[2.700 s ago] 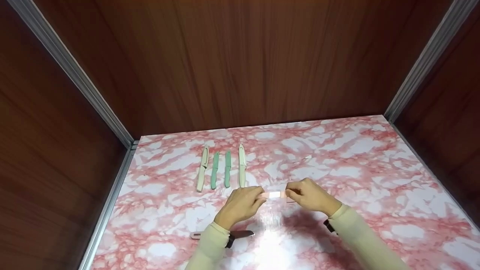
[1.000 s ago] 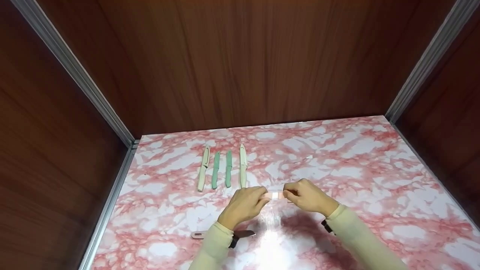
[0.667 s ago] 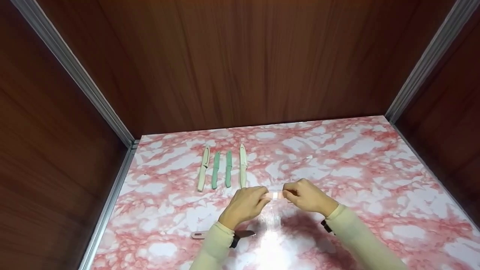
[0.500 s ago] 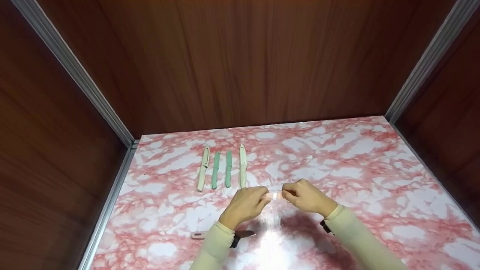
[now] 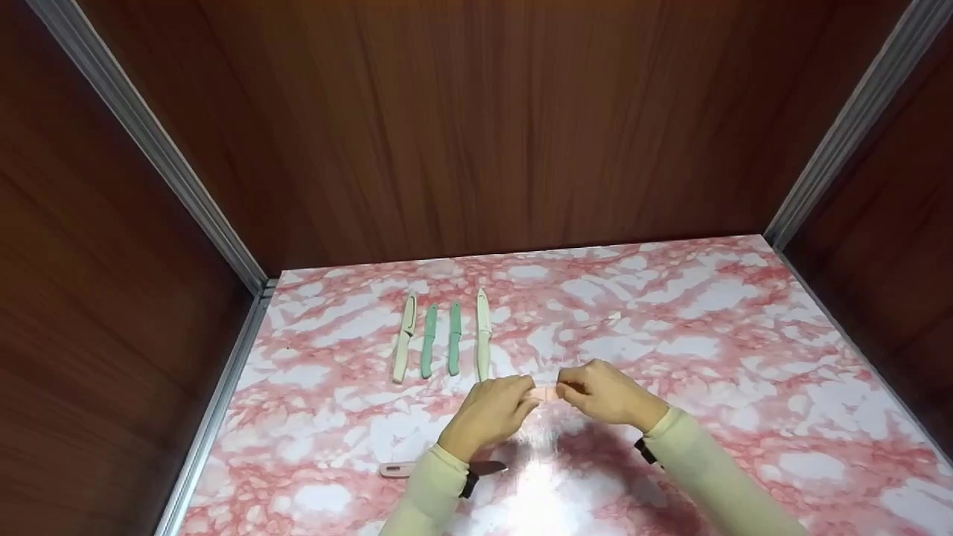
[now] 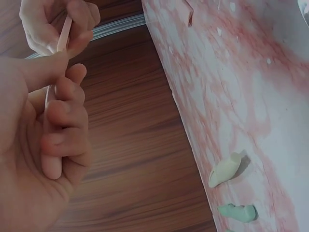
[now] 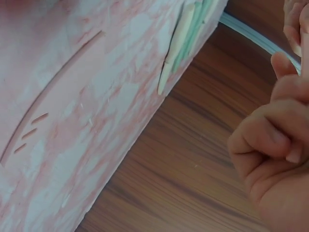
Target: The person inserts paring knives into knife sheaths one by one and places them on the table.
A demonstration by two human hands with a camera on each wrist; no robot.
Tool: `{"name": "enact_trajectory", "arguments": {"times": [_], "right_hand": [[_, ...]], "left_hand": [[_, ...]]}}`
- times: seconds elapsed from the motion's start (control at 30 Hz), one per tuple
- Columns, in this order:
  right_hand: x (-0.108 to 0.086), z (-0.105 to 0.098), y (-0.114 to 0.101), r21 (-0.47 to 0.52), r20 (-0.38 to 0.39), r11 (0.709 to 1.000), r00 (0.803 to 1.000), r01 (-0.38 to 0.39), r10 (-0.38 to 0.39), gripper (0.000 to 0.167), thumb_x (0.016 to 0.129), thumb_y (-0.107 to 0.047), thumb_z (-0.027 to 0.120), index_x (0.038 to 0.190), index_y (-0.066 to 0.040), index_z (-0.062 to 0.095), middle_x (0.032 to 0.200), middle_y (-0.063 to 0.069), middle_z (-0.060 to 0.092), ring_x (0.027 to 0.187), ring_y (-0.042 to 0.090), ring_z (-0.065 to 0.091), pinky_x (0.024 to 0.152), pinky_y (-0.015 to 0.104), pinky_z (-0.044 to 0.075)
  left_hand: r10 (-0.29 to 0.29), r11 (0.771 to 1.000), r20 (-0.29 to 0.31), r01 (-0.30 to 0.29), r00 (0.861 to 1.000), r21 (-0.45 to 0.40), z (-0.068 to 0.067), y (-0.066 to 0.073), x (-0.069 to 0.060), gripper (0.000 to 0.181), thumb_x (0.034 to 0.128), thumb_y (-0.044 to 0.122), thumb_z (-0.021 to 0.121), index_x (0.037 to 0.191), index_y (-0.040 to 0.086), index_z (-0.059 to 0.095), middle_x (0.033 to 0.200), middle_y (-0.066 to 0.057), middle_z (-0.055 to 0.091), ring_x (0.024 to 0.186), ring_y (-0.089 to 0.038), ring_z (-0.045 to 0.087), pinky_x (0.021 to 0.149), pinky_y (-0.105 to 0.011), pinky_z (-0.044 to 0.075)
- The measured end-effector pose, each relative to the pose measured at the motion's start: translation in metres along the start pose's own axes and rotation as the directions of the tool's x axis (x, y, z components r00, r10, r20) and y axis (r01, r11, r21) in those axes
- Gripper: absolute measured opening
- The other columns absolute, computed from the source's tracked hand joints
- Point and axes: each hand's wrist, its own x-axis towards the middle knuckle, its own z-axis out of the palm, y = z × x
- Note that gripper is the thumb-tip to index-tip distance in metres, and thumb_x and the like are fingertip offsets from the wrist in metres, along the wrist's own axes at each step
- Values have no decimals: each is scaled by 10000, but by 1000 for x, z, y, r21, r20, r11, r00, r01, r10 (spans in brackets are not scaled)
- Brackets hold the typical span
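In the head view, my left hand (image 5: 488, 413) grips a slim pink knife (image 5: 537, 394) by its handle, level above the table. The handle lies along my curled fingers in the left wrist view. My right hand (image 5: 607, 394) pinches the pink sheath (image 5: 552, 393) at the other end. Between the hands the two pink parts meet at a thin line, and no bare blade shows there. Below, partly hidden by my left forearm, lies a pink-handled tool (image 5: 397, 470) with a dark blade. The right wrist view shows my curled fingers (image 7: 270, 130), the pinch itself out of sight.
Two cream knives (image 5: 403, 339) (image 5: 483, 335) and two green knives (image 5: 429, 342) (image 5: 455, 339) lie side by side, left of centre, on the pink-and-white marbled table (image 5: 707, 313). A flat pink piece (image 7: 58, 96) with slots lies near my right wrist. Brown wood-grain panels (image 5: 476, 134) enclose the table.
My hands have moved closer together. The bright strip of blade between the pink parts has shrunk until it no longer shows. The knives on the table stay put.
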Motion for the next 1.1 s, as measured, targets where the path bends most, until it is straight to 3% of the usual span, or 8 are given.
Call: {"name": "enact_trajectory", "arguments": {"times": [0.1,0.17,0.37,0.53,0.7,0.87,0.97,1.1], "right_hand": [[-9,16,37,-19,44,998,997,-55,56,219,956,-138,528,742,-128,571,589,-92,423,505,15,339,473,242,332],[-11,18,46,-12,37,996,995,-91,91,235,979,-201,513,762,-149,586,604,-113,451,512,15,374,487,240,357],[-15,7,54,-24,39,969,968,-248,249,280,1025,-295,406,854,-169,589,679,-99,479,608,57,435,597,290,387],[-24,4,68,-81,85,936,933,-342,349,266,1006,-302,455,966,-100,624,791,-48,555,713,111,508,677,348,431],[-35,8,81,-167,126,919,916,-358,380,245,915,-202,603,1065,-9,621,893,36,566,812,200,559,718,403,468],[-45,13,93,-263,101,919,939,-295,330,256,829,-144,681,1027,14,637,862,54,534,801,238,538,705,408,467],[-47,16,96,-315,85,911,948,-267,308,217,780,-118,707,958,-8,651,814,23,502,754,228,492,662,400,439],[-48,19,96,-352,107,889,931,-293,349,165,768,-138,732,890,-74,641,780,-15,456,740,221,463,627,398,396]], "left_hand": [[-103,992,6,102,995,74,30,-12,4,216,935,306,586,790,167,504,640,73,410,563,-82,413,527,-262,376],[-119,990,2,118,993,73,34,-18,4,213,927,300,599,791,166,505,639,73,411,557,-87,410,517,-268,376],[-162,986,-33,163,986,29,28,-28,-2,170,931,267,597,819,153,538,653,79,430,557,-82,403,501,-260,373],[-262,965,-37,262,964,-12,20,-32,-2,157,945,251,566,839,136,558,684,61,492,567,-85,436,510,-271,390],[-350,937,-70,348,934,-38,16,-36,3,104,912,168,549,842,94,570,710,13,536,569,-137,492,508,-324,422],[-398,917,-74,395,914,-53,17,-40,9,66,866,107,537,871,50,570,752,-48,568,628,-226,580,555,-388,471],[-432,901,-48,428,901,-71,17,-43,13,137,874,100,512,947,9,585,834,-109,613,712,-291,624,613,-421,496],[-469,879,12,468,883,-89,16,-49,20,265,895,90,479,1086,-64,579,933,-189,635,805,-338,632,698,-442,503]]}}
